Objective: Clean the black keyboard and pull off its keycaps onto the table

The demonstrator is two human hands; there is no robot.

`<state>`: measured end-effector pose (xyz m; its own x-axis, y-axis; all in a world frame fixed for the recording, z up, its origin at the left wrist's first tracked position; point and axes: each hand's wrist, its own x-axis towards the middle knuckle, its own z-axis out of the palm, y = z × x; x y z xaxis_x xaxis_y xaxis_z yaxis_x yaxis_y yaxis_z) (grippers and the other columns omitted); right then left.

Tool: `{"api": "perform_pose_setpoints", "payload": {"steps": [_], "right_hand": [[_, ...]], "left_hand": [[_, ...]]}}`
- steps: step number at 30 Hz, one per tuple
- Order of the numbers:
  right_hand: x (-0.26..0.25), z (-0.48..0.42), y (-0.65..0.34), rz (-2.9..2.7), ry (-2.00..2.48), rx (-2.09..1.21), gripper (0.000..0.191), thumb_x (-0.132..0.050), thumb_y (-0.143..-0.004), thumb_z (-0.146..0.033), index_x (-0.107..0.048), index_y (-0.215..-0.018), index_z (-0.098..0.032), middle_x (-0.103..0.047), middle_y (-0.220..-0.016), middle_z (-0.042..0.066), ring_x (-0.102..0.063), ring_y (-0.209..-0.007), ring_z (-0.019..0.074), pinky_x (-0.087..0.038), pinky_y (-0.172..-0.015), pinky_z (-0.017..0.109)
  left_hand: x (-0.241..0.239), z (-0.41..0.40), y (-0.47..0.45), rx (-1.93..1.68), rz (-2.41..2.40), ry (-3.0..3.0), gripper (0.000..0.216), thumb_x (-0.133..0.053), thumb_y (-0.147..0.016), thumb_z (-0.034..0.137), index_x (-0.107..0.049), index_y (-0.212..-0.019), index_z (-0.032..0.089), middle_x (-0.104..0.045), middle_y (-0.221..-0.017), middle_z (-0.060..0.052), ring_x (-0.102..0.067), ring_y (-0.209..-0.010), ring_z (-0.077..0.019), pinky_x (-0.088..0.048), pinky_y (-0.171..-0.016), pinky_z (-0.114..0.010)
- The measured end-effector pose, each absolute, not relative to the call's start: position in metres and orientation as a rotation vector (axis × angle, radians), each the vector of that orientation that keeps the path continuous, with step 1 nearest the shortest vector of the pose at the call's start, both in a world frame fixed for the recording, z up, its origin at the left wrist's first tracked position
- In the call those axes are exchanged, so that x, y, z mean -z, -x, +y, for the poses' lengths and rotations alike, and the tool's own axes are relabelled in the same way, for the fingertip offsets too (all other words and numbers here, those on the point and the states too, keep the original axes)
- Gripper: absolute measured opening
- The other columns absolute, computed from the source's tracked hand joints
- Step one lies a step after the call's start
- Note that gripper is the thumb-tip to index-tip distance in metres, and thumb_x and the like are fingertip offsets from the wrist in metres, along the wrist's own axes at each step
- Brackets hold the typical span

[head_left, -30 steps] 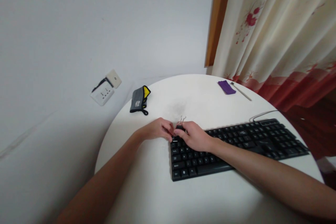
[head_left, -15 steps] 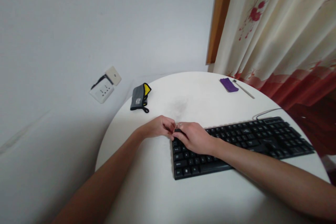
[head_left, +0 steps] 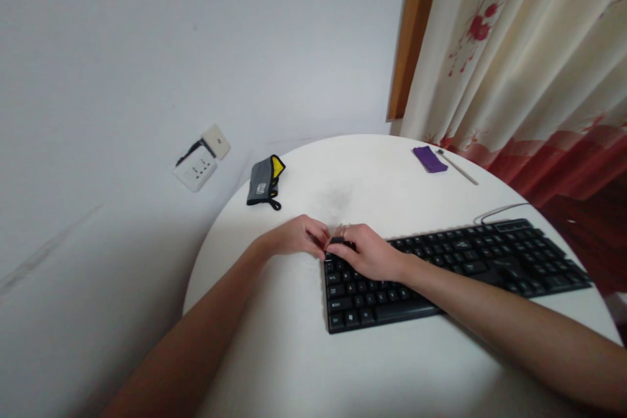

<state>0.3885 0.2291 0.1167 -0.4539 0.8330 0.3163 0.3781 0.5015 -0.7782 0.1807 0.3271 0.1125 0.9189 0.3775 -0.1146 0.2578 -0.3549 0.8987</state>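
A black keyboard (head_left: 431,274) lies at a slant on the white round table (head_left: 274,366). At its far left corner my two hands meet. My right hand (head_left: 367,251) rests over the upper left keys, thumb and fingers closed around a small dark piece; thin pale lines show by its fingertips, too fine to name. My left hand (head_left: 298,235) is beside that corner, its fingers curled and pinched together close to the right fingertips. What the left fingers hold, if anything, is hidden.
Behind the left hand stands a folded grey cloth with yellow lining (head_left: 264,183). Toward the back right lie a purple cloth (head_left: 430,160) and a thin brush (head_left: 458,167). The keyboard cable (head_left: 504,209) curls behind it. A wall socket (head_left: 196,168) and a curtain (head_left: 519,72) border the table.
The view has shifted slightly, moving everything a little to the right. My right hand's fingers have lifted and loosened slightly over the dark piece. My left hand stays by the corner.
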Motion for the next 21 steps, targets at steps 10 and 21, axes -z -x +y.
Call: {"api": "perform_pose_setpoints", "payload": {"steps": [10,21], "right_hand": [[-0.114,0.227,-0.386,-2.109,0.964,-0.715,0.027,-0.052,-0.096,-0.032,-0.066,-0.079,-0.016,-0.068,-0.081,0.004,-0.061,-0.075,0.0155,-0.044,-0.072,0.026],[-0.112,0.238,-0.386,-1.747,1.009,-1.139,0.042,-0.056,-0.091,-0.046,-0.064,-0.063,-0.015,-0.064,-0.063,0.001,-0.055,-0.061,0.0124,-0.042,-0.062,0.024]], "left_hand": [[-0.112,0.326,-0.183,-0.159,0.389,-1.992,0.027,-0.081,-0.071,0.036,-0.073,-0.08,0.012,-0.064,-0.081,-0.005,-0.06,-0.075,-0.0158,-0.046,-0.066,-0.023],[-0.111,0.322,-0.185,-0.187,0.473,-1.957,0.032,-0.085,-0.065,0.034,-0.076,-0.09,0.015,-0.068,-0.087,-0.005,-0.065,-0.077,-0.0167,-0.051,-0.068,-0.025]]}}
